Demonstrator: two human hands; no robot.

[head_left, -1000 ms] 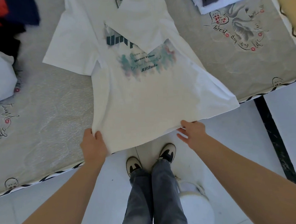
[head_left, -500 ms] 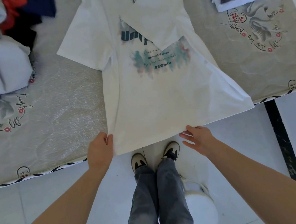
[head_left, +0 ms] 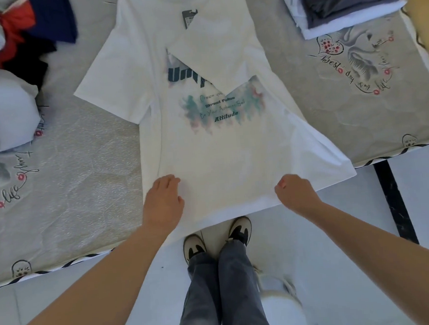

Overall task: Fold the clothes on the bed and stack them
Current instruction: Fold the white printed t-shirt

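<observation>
A white T-shirt (head_left: 222,146) with a teal print lies face up on the bed, its right sleeve folded in over the chest. Its hem hangs over the bed's front edge. My left hand (head_left: 163,204) grips the hem at the lower left, fingers curled onto the cloth. My right hand (head_left: 293,193) pinches the hem right of centre, with the fingers tucked under the fabric. A stack of folded clothes (head_left: 344,3), grey on white, sits at the back right. A heap of unfolded clothes (head_left: 6,75) in white, red, navy and black lies at the back left.
The grey printed mattress (head_left: 65,188) has a striped front edge. The white tiled floor (head_left: 365,228) lies below, with my legs and shoes (head_left: 216,241) against the bed. A yellow surface (head_left: 423,8) borders the bed at the far right.
Both hands have gone from touching the hem's edge to gripping the cloth further onto the shirt. The camera has shifted, so the bed sits lower and more to the right in view.
</observation>
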